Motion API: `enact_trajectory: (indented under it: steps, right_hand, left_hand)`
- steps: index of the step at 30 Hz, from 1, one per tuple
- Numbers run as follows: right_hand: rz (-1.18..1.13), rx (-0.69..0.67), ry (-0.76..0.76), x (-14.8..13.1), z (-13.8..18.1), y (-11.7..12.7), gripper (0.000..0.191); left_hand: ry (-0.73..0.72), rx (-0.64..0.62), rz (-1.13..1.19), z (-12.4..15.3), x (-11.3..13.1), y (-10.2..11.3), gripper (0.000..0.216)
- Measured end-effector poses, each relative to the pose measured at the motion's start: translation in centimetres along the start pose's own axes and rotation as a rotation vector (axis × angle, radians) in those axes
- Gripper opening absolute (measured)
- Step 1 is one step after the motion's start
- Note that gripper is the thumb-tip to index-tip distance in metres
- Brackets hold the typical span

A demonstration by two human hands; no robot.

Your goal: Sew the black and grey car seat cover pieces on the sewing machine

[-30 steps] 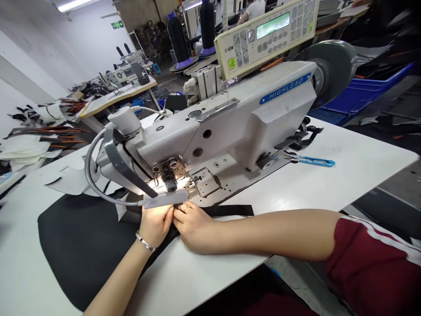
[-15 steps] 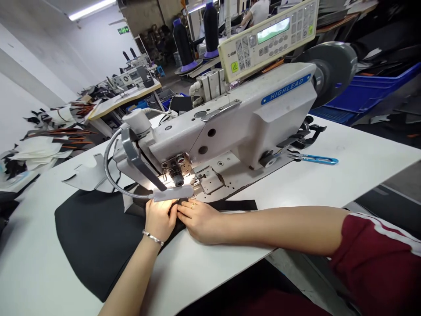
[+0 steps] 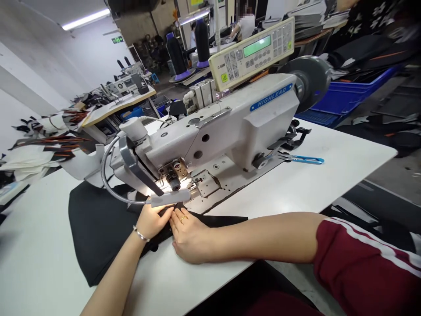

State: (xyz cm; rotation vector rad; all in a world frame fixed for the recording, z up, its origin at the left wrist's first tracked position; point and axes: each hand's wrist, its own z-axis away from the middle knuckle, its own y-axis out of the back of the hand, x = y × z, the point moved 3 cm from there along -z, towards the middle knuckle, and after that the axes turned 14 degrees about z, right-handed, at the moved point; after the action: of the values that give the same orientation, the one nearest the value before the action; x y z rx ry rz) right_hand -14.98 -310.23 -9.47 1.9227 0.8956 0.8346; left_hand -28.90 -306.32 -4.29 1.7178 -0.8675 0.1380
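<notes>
My left hand (image 3: 151,223), with a silver bracelet at the wrist, rests on a black fabric piece (image 3: 98,228) with its thumb toward the right hand. Its fingertips are partly hidden behind the machine's lamp (image 3: 171,198). Close beside it, my right hand (image 3: 192,237), wearing a gold ring, has its fingers together, pressing on the fabric's edge just below the needle area. Both hands are closed on this fabric in front of the sewing machine (image 3: 230,127). A narrow part of the black fabric extends right, behind my right wrist. The needle is hard to make out.
Blue thread snips (image 3: 304,159) lie on the white table (image 3: 296,188) right of the machine. A control panel (image 3: 253,55) sits above it, with black thread cones (image 3: 201,41) behind. A blue crate (image 3: 351,94) stands at right. A person (image 3: 246,25) sits in the background.
The view has shifted a little. The black fabric's left part has moved right, closer to the machine, and bunches more. My hands stay together at the fabric, slightly nearer to me.
</notes>
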Motion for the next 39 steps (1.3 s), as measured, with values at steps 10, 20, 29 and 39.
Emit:
enact_trajectory:
  steps: [10, 20, 29, 39]
  right_hand:
    - [-0.335, -0.207, 0.049, 2.3, -0.9, 1.9, 0.046]
    - [-0.561, -0.243, 0.157, 4.2, 1.9, 4.3, 0.017]
    - [-0.327, -0.136, 0.007, 9.1, 0.8, 0.8, 0.018]
    - [-0.307, -0.154, 0.006, 7.3, 0.7, 1.0, 0.023]
  left_hand:
    - [0.036, -0.065, -0.318, -0.1, 2.3, -2.1, 0.024]
    - [-0.057, 0.086, -0.356, 0.9, 4.2, -4.0, 0.022]
    - [-0.171, 0.126, -0.382, 1.5, 5.0, -4.4, 0.015]
    - [-0.257, 0.089, -0.297, 1.3, 4.2, -2.6, 0.016]
